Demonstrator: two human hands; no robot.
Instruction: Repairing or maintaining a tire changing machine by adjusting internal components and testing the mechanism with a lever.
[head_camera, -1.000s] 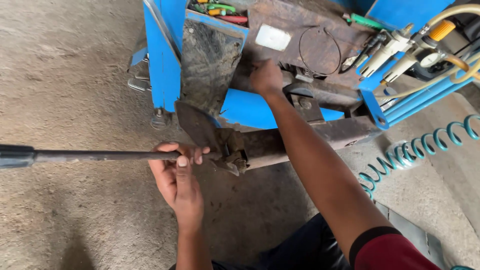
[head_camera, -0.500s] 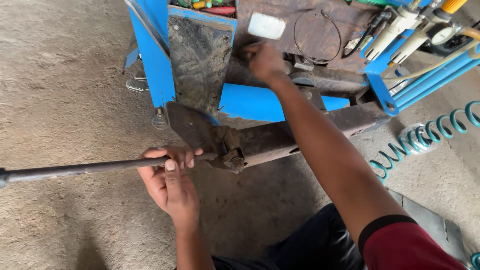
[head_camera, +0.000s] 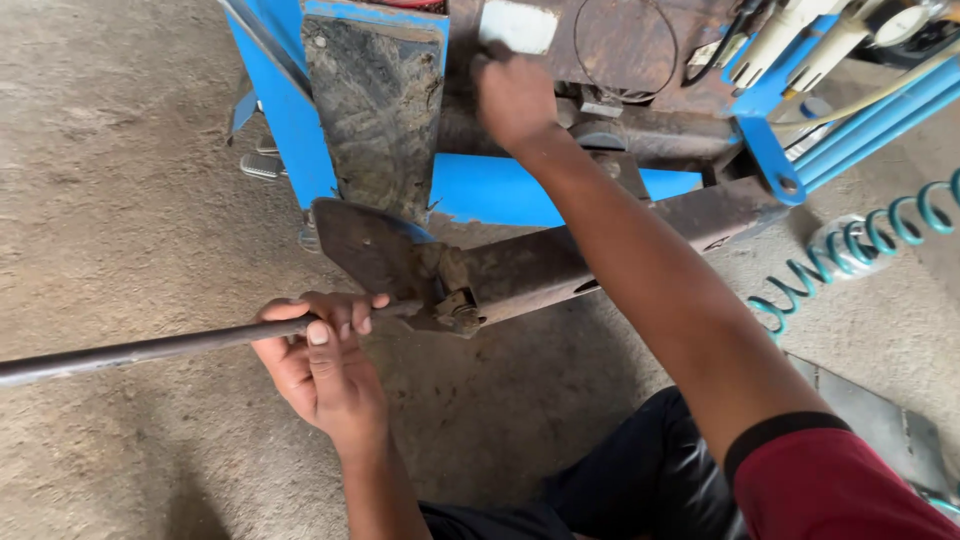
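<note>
Long grey steel bar (head_camera: 150, 349), dusty, in left hand (head_camera: 318, 365).

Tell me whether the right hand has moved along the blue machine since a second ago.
Cannot tell: the right hand stays beside the white tag; the camera moved.

the long metal bar (head_camera: 150, 350) runs off the left edge; the right hand (head_camera: 515, 95) is motion-blurred.

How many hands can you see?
2. The left hand grips the long metal bar low on the left. The right hand reaches up to the blue machine at the top.
</note>
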